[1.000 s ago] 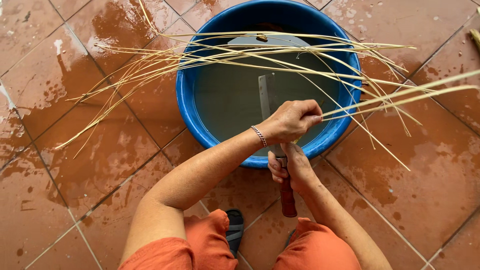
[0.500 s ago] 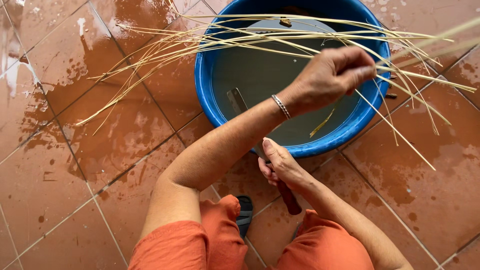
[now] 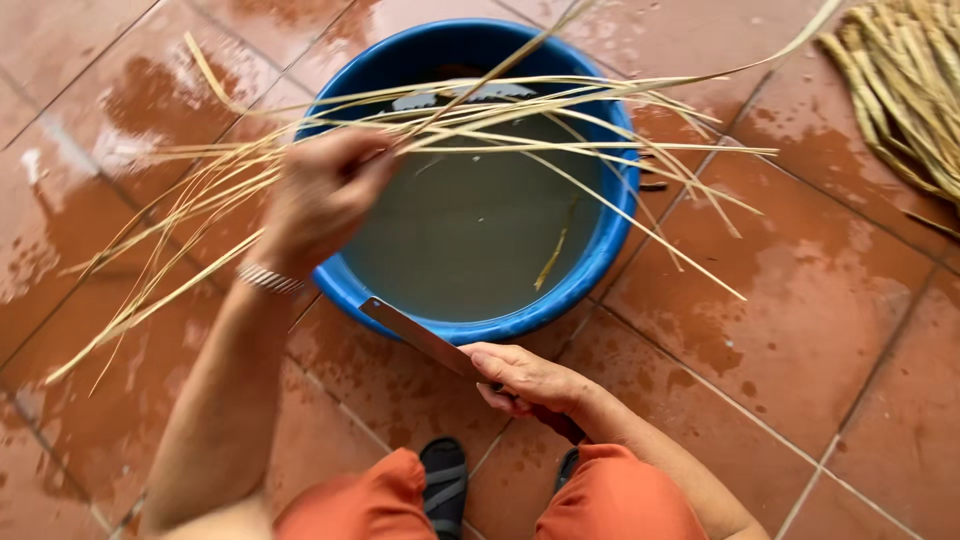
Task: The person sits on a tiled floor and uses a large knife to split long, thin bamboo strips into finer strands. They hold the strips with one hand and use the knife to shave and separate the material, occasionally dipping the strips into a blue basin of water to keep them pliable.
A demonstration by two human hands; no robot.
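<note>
Left hand [image 3: 322,200]: closed around a pale straw strand [image 3: 560,60], now lifted over the near-left rim of the blue basin [image 3: 612,240] (half a second ago it hung over the far right). Right hand [image 3: 525,380]: gripping the knife [image 3: 420,340], blade drawn clear of the water, beside the rim. Loose straw sheaf [image 3: 500,120] spans the basin; the strand looks freshly pulled across.

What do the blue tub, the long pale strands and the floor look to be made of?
Blue tub: likely plastic, with a smooth, glossy, even-coloured rim. Strands in the left hand: dried plant fibre, perhaps straw or split cane, being pale yellow, thin and bending. Floor: reddish clay-like tiles, wet and shiny.
</note>
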